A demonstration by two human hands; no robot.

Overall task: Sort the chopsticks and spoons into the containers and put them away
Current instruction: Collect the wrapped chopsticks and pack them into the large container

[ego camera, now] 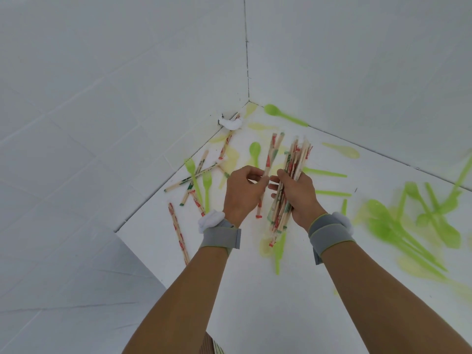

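My right hand (297,195) grips a thick bundle of wrapped chopsticks (293,172), held upright and slightly tilted above the white table (255,290). Just to its left, my left hand (242,192) pinches a single wrapped pair of chopsticks (270,159), close to the bundle. Several loose chopsticks (178,231) lie on the table to the left, toward the corner. Green plastic spoons (255,152) and forks (207,185) are scattered around. No container is in view.
The table sits in a corner of white tiled walls (127,98). A blurred heap of green spoons (408,226) lies at the right. One green spoon (283,114) rests against the far wall. A white lump (229,123) sticks to the wall corner.
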